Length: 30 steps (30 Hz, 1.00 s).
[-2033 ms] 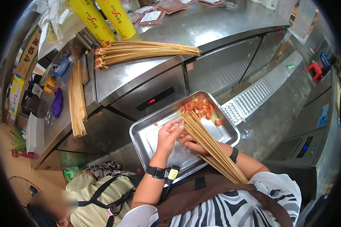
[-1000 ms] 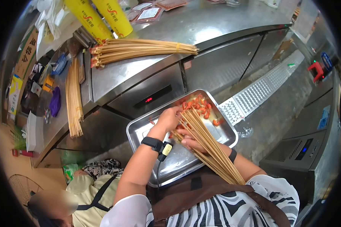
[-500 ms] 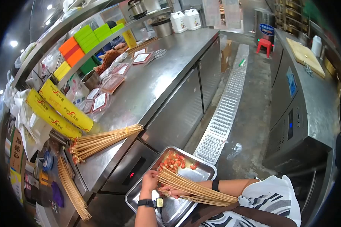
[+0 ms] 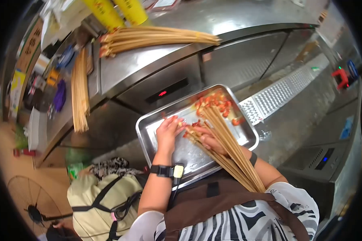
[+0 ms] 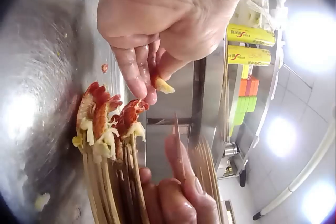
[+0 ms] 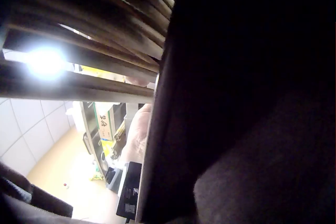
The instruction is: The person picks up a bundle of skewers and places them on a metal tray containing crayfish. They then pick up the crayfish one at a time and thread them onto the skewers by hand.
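Observation:
My left hand (image 4: 167,132) pinches a small crayfish tail (image 5: 164,85), red with pale flesh, between thumb and fingers above the steel tray (image 4: 186,166). My right hand (image 4: 213,142) grips bamboo skewers (image 4: 239,158), their long ends running back against the apron. One bare skewer tip (image 5: 177,124) stands up between its thumb and finger in the left wrist view. Beside that hand, several skewers carry threaded crayfish tails (image 5: 100,116) on their ends. Loose crayfish tails (image 4: 219,100) lie in the tray's far corner. Skewers and dark cloth fill most of the right wrist view.
A large skewer bundle (image 4: 157,39) with red-tipped ends lies on the steel counter (image 4: 213,24), near yellow rolls (image 4: 130,11). Another skewer bundle (image 4: 80,94) is at the left. A seated person (image 4: 102,197) is close on my left. Perforated metal plates (image 4: 277,96) line the floor.
The head view swung up toward the counter and came back down. My left hand, at the skewer ends near the crayfish pile a second ago, is now drawn left with a crayfish tail pinched.

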Motion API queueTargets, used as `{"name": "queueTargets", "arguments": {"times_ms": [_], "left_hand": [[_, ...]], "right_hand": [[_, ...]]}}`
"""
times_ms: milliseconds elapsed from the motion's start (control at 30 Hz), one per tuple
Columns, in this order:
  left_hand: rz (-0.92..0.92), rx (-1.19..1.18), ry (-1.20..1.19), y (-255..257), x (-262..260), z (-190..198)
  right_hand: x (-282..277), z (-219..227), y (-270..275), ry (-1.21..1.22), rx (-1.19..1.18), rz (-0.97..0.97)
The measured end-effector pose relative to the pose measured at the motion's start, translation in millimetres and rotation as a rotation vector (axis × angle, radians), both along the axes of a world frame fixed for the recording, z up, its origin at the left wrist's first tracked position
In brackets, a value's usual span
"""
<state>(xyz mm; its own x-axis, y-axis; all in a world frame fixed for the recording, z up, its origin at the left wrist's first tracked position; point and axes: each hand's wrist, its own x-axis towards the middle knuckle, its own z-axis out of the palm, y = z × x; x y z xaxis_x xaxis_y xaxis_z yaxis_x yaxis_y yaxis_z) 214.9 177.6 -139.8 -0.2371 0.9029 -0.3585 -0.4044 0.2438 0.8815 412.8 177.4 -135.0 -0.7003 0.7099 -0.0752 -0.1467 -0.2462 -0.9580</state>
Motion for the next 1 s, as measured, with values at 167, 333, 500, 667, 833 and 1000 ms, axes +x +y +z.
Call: {"name": "queueTargets", "arguments": {"times_ms": [167, 333, 500, 667, 833, 1000], "left_hand": [[0.006, 0.049, 0.031, -3, 3, 0], [-0.002, 0.123, 0.066, 0, 8, -1], [-0.037, 0.186, 0.141, 1, 11, -5], [-0.027, 0.198, 0.086, 1, 17, 4], [-0.014, 0.116, -0.019, 1, 19, 8], [-0.042, 0.106, -0.045, 1, 19, 5]], "right_hand": [[0, -8, -1, -0.039, -0.001, -0.039], [0, -12, 0, -0.132, 0.026, -0.007], [1, 5, 1, -0.226, 0.136, -0.012], [1, -12, 1, -0.113, 0.051, 0.003], [0, -3, 2, -0.116, 0.11, 0.002], [0, -3, 2, -0.13, 0.1, -0.007]]}}
